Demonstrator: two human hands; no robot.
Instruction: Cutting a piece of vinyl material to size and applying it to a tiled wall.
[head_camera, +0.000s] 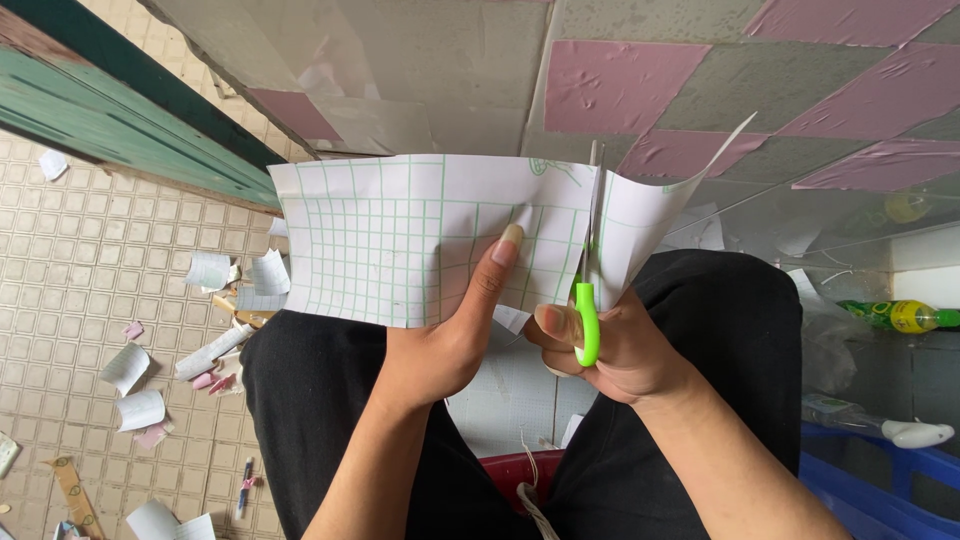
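The left hand (450, 330) rises from the lap, palm up, with its thumb laid flat across the lower middle of a sheet of paper (400, 240), pinching it against fingers hidden behind. Just to its right, the right hand (620, 350) is closed around the green handle of a pair of scissors (588, 290), blades pointing up into a slit in the sheet. The paper is white with a pale green grid, held above black trousers (320, 390); its right flap curls away. Beyond, paper scraps (140, 385) litter the tiled floor (90, 250).
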